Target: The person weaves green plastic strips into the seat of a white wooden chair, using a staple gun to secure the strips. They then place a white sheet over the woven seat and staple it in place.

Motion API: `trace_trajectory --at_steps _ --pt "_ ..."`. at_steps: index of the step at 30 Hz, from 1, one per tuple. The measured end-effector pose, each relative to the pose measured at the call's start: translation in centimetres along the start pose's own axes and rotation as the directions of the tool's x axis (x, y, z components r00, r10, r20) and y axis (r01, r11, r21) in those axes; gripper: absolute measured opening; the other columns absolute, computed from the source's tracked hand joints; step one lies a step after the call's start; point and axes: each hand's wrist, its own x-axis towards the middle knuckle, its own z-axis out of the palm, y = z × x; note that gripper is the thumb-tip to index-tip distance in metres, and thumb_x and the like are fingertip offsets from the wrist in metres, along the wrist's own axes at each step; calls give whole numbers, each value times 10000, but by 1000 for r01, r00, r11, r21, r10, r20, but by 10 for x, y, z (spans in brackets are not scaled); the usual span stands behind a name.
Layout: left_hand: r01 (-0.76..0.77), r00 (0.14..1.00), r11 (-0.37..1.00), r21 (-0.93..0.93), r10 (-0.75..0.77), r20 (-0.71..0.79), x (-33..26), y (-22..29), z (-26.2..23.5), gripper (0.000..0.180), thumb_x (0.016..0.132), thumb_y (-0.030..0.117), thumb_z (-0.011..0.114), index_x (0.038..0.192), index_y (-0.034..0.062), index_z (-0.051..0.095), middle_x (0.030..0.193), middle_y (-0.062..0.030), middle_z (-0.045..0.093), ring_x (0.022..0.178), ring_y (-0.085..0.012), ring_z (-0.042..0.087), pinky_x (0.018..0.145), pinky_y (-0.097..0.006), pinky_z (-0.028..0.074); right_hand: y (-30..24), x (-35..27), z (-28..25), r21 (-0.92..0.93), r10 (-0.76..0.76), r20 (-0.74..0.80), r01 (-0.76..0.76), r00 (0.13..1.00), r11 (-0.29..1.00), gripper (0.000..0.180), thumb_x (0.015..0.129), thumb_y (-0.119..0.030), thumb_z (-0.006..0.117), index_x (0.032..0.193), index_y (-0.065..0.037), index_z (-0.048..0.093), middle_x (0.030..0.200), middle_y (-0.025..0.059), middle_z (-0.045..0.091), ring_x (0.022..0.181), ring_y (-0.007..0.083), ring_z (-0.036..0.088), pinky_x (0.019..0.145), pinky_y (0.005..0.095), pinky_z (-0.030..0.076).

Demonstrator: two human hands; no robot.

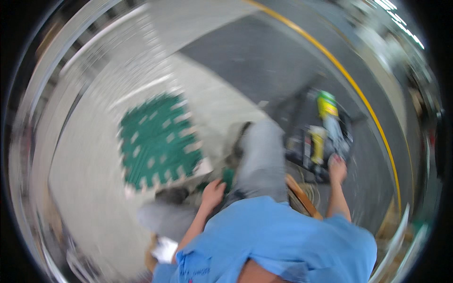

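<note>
The person's left hand (214,192) is resting low, left of the grey trouser leg (262,155), and is lying just beside a small dark-green piece (228,176); its fingers are appearing curled, but blur is obscuring the tips, so whether they are pinching that piece cannot be told; the right hand (337,168) is reaching out to the near right corner of a dark tray (293,154) on the right; its fingers are blurring into the lower end of a pale grey-blue item (333,129), and whether they are gripping it or merely touching it cannot be told.

The tray is also holding a green-and-yellow container (327,104), lying beyond the pale item, and a yellow item (318,144), lying to the left of it; below the tray, pale cord (310,191) is lying in loops beside a wooden bar (304,197), which is slanting toward the blue shirt (278,236).

On the left, well apart from the right hand, a dark-green panel (158,139) is lying flat on a pale surface; white tabs are lining its edges, and pale patches are dotting its face; farther off, a yellow line (330,56) is curving across the dark grey floor (226,52).
</note>
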Motion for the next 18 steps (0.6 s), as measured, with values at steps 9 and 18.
trace_trajectory --at_steps 9,18 --pt "-109 970 626 -772 -104 -221 -118 -22 -62 355 1058 231 582 1326 5 634 1153 -116 708 1006 -160 679 900 -325 552 -99 33 25 76 -622 -89 628 778 775 433 1003 -256 646 1392 -67 622 1141 176 670 1022 316 664 925 405 529" --pt "-162 314 383 -909 -853 -416 -248 -176 -25 215 1004 203 612 1054 17 707 725 -59 655 533 -109 568 473 -275 454 -342 -206 190 451 -481 836 171 264 876 647 1052 -395 608 1577 -97 377 1407 116 575 1148 207 611 898 354 502"
